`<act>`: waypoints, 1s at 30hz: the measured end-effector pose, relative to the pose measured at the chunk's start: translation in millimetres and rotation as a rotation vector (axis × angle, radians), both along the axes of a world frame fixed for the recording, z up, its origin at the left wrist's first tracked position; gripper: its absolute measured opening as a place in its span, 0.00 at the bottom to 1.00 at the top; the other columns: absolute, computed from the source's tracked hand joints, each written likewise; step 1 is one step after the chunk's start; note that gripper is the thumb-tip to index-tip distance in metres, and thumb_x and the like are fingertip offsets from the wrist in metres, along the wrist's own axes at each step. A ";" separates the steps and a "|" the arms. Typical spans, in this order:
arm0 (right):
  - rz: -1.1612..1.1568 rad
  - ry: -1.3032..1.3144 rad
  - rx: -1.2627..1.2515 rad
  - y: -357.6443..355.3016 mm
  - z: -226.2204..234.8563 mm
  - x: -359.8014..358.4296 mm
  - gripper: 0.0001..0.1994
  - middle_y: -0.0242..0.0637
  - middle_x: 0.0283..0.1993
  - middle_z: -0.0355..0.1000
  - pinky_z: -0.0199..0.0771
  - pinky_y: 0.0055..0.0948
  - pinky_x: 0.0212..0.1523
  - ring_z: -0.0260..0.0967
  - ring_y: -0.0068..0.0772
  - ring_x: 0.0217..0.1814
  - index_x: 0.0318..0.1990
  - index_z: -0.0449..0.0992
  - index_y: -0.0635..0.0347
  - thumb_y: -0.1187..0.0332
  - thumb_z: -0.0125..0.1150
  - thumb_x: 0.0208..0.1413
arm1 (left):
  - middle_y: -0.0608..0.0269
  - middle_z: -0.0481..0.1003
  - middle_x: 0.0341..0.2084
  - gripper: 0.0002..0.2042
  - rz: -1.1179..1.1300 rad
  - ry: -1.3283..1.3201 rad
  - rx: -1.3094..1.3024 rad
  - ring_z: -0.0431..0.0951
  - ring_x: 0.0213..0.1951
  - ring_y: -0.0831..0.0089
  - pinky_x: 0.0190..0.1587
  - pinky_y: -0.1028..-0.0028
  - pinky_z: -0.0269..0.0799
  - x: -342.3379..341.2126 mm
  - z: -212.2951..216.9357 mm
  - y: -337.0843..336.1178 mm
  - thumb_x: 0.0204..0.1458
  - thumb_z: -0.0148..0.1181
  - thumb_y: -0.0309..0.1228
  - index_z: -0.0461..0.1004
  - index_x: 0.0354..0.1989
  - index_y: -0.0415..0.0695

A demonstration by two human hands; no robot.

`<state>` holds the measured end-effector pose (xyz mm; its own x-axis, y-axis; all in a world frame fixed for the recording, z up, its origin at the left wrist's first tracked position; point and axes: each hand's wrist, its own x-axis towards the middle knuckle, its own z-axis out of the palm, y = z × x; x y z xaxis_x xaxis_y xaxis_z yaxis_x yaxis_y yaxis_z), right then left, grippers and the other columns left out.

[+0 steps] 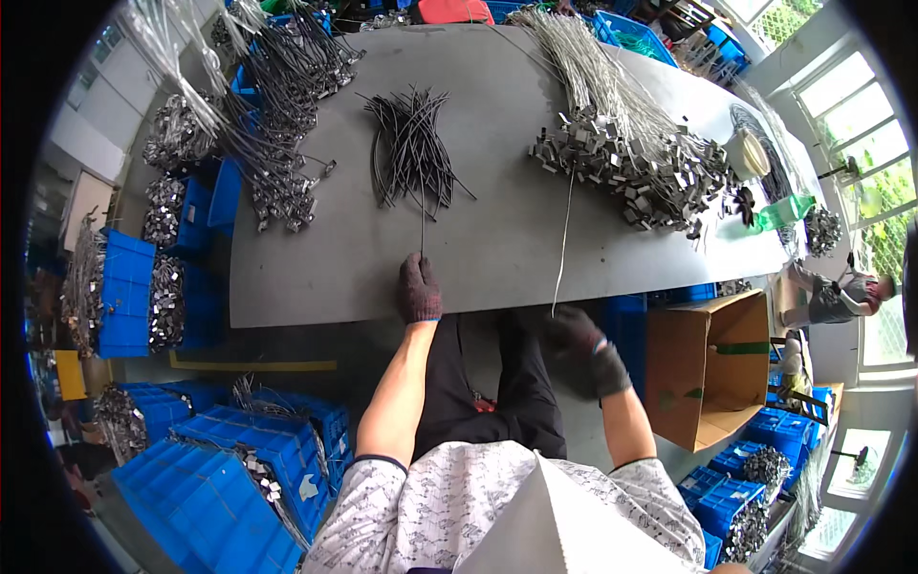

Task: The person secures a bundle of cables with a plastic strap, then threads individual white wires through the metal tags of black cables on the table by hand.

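Observation:
My left hand (419, 292), in a dark knitted glove, rests at the table's near edge. Its fingers are closed on the near end of a thin black sleeve (423, 230), whose far end reaches into a loose pile of short black sleeves (411, 143). Beyond the near edge, my right hand (577, 338), gloved too and a little blurred, grips the end of a pale wire (564, 244). That wire runs taut up to a big heap of silvery wires with metal end pieces (631, 172) on the right of the table.
The grey table (335, 277) spans the front. A green plastic bottle (784, 212) lies at its right. An open cardboard box (708, 373) stands below the right edge. Blue crates (206, 493) fill the left floor. Bundled black cables (277, 124) hang over the left edge. Another person (841, 295) is far right.

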<state>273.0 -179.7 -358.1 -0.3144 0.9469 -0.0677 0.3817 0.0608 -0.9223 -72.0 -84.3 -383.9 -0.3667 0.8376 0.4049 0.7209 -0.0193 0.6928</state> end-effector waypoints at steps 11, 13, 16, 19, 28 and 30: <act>-0.153 -0.857 -0.783 -436.4 -73.7 86.0 0.10 0.55 0.40 0.78 0.75 0.51 0.45 0.76 0.59 0.46 0.38 0.78 0.59 0.67 0.53 0.54 | 0.58 0.75 0.25 0.05 -0.278 -1.187 -0.398 0.80 0.21 0.68 0.17 0.71 0.75 91.6 66.2 -23.3 0.60 0.54 0.28 0.69 0.41 0.40; -0.251 -0.901 -0.663 -454.5 -55.3 56.8 0.09 0.55 0.39 0.78 0.75 0.50 0.44 0.76 0.60 0.45 0.38 0.78 0.59 0.67 0.54 0.54 | 0.58 0.76 0.24 0.05 -0.368 -1.270 -0.485 0.80 0.21 0.67 0.18 0.70 0.76 150.2 66.9 -33.2 0.59 0.55 0.27 0.69 0.39 0.40; -0.427 -0.875 -0.747 -458.2 -39.8 26.2 0.10 0.56 0.40 0.78 0.75 0.51 0.44 0.76 0.61 0.45 0.39 0.78 0.59 0.66 0.54 0.55 | 0.59 0.75 0.20 0.04 -0.440 -1.126 -0.733 0.79 0.20 0.67 0.18 0.68 0.75 233.8 23.8 -48.1 0.57 0.57 0.27 0.72 0.33 0.40; -0.340 -0.780 -0.590 -449.1 -32.4 24.6 0.13 0.56 0.42 0.77 0.73 0.54 0.44 0.74 0.62 0.47 0.42 0.78 0.59 0.61 0.54 0.57 | 0.62 0.74 0.21 0.02 -0.118 -0.636 -0.404 0.76 0.18 0.70 0.20 0.64 0.73 234.2 -97.5 -50.0 0.55 0.57 0.26 0.74 0.32 0.42; -0.237 -0.809 -0.866 -498.9 -18.1 23.3 0.18 0.51 0.54 0.76 0.73 0.47 0.57 0.71 0.55 0.60 0.52 0.78 0.56 0.62 0.56 0.56 | 0.57 0.78 0.26 0.04 -0.334 -1.398 -0.166 0.80 0.23 0.68 0.25 0.67 0.80 216.8 109.1 -15.0 0.59 0.57 0.26 0.71 0.36 0.40; -0.292 -0.786 -0.888 -489.9 -23.6 33.1 0.18 0.50 0.55 0.76 0.72 0.46 0.58 0.72 0.53 0.60 0.53 0.78 0.55 0.65 0.55 0.55 | 0.60 0.76 0.21 0.06 -0.290 -1.341 0.027 0.77 0.19 0.71 0.20 0.72 0.73 188.5 145.3 21.7 0.62 0.55 0.28 0.69 0.34 0.42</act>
<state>306.1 -669.6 -381.7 0.3207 0.5030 -0.8026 0.7479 -0.6544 -0.1112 116.5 -62.6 -238.5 -0.3010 0.9483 -0.1007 -0.5277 -0.0777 0.8459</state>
